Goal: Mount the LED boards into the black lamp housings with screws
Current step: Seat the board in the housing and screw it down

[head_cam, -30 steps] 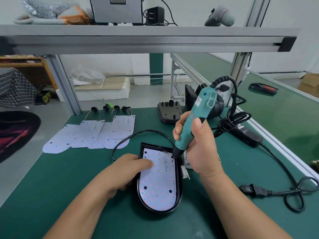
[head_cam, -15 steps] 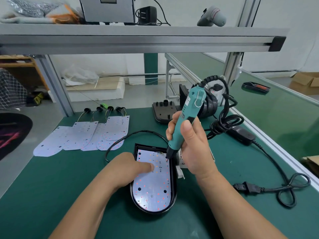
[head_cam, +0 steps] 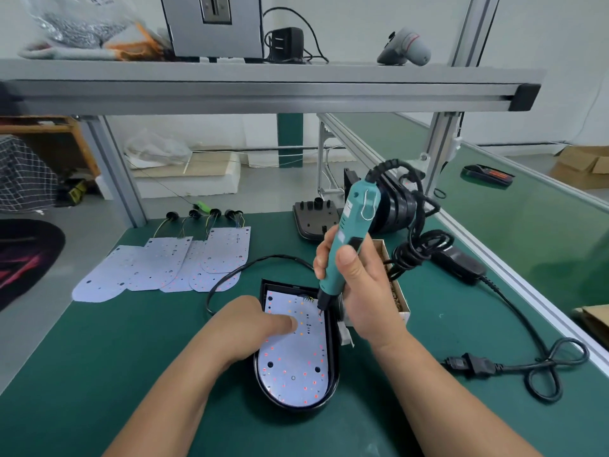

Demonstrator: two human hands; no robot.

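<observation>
Tipped more upright than a second before, the electric screwdriver had its bit down on the upper right corner of the LED board. The right hand had it in a closed grip, fingers wrapped round the teal barrel and the thumb laid along its front by the black switch.

That board lay flat inside the black lamp housing, which sat on the green desk with its rounded end toward the person. The left hand lay over the housing's left rim with its thumb stretched out and pressed on the board. Its other fingers were folded under the hand, so I could not tell whether its grip had closed on the rim.

A thin black cable looped out from the housing's far left corner. Beyond it and further left, spare LED boards lay fanned and overlapping, with their wires pointing away from it. Just right of the housing, behind the right hand, stood a small cardboard box. Past the housing's far end lay a second black housing part. Well to the housing's right, a power cord trailed across the desk, knotted into a loop.
</observation>
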